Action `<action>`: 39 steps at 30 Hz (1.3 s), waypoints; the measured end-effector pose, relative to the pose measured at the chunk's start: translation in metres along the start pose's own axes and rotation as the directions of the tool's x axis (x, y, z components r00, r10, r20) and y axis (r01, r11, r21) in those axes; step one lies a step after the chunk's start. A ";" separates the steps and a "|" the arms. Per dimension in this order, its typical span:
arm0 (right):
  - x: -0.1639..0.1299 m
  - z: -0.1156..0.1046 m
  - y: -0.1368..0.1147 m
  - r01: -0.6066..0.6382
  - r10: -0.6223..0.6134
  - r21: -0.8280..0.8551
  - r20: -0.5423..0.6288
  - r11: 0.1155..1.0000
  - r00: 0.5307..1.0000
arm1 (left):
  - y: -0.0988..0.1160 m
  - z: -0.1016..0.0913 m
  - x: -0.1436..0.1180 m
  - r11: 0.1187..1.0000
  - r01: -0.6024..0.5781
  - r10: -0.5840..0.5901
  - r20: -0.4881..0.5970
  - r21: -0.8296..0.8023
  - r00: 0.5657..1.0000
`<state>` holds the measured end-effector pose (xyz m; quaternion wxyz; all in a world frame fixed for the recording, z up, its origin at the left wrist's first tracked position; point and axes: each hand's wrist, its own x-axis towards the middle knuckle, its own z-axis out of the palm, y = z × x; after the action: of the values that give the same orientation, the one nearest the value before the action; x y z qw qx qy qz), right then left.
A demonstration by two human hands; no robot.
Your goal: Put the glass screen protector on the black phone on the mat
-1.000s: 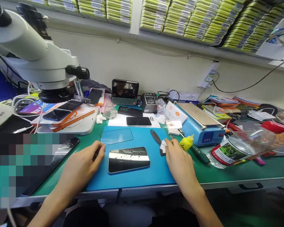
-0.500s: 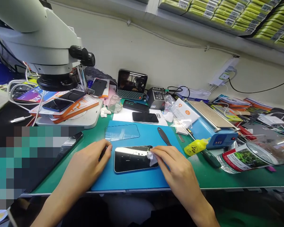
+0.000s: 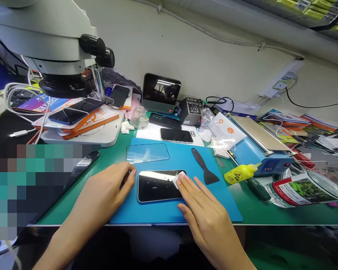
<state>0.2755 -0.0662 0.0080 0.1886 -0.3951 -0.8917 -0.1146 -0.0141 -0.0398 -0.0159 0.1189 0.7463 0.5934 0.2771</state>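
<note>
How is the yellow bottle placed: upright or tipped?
Tipped: the yellow bottle lies on its side, nozzle pointing right in the picture.

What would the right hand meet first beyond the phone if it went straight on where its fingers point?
Probably the clear pane, near its right end: the right hand points forward and left, with a white wipe on the phone. One view leaves clearance unclear.
</note>
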 end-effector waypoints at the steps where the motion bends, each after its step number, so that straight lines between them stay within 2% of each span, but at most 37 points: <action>1: -0.001 0.001 -0.002 -0.002 0.002 -0.011 0.002 1.000 1.000 | 0.000 0.000 0.000 1.000 -0.008 0.008 -0.001 0.003 1.000; 8: -0.016 -0.002 -0.012 -0.014 0.014 -0.039 -0.015 0.999 1.000 | 0.000 0.002 -0.001 0.998 -0.032 0.034 -0.024 0.057 0.999; 15: 0.009 0.012 -0.010 -0.103 0.103 -0.011 -0.013 0.995 0.995 | 0.000 0.002 -0.002 0.994 -0.001 0.002 -0.012 0.108 1.000; 19: 0.004 0.001 -0.028 -0.030 0.029 0.019 0.037 0.999 0.999 | 0.001 0.001 -0.002 0.995 0.000 0.001 -0.012 0.105 1.000; 22: -0.010 -0.007 -0.030 -0.001 0.000 0.032 0.034 0.999 0.999 | 0.002 0.001 -0.002 0.993 0.005 -0.004 -0.014 0.114 1.000; 24: -0.013 -0.006 -0.024 -0.046 0.046 0.030 0.006 0.998 0.999 | 0.002 0.001 -0.002 0.993 0.009 -0.007 -0.016 0.122 1.000; 27: -0.002 0.005 -0.018 -0.148 0.149 0.019 -0.030 0.989 0.988 | 0.002 0.000 -0.002 0.991 0.002 0.002 -0.025 0.130 1.000; 30: 0.015 0.015 -0.029 -0.188 0.189 0.034 -0.032 0.982 0.981 | 0.002 0.000 -0.001 0.990 -0.008 0.012 -0.023 0.141 1.000; 32: 0.021 0.016 -0.042 -0.170 0.172 0.068 -0.032 0.983 0.985 | 0.002 0.000 -0.001 0.990 -0.011 0.015 -0.026 0.141 1.000; 35: 0.014 0.009 -0.054 -0.077 0.081 0.136 -0.021 0.988 0.996 | 0.002 0.000 -0.001 0.991 -0.017 0.021 -0.031 0.129 0.999; 37: 0.003 0.002 -0.049 -0.035 0.036 0.153 -0.002 0.988 0.999 | 0.003 -0.001 0.000 0.991 -0.014 0.017 -0.025 0.131 1.000; 39: -0.005 -0.001 -0.037 -0.057 0.058 0.117 -0.010 0.991 0.998 | 0.004 -0.001 0.000 0.991 -0.003 0.005 -0.018 0.133 1.000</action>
<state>0.2512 -0.0939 0.0047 0.2205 -0.4081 -0.8839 -0.0594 -0.0118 -0.0410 -0.0133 0.0630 0.7512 0.6101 0.2438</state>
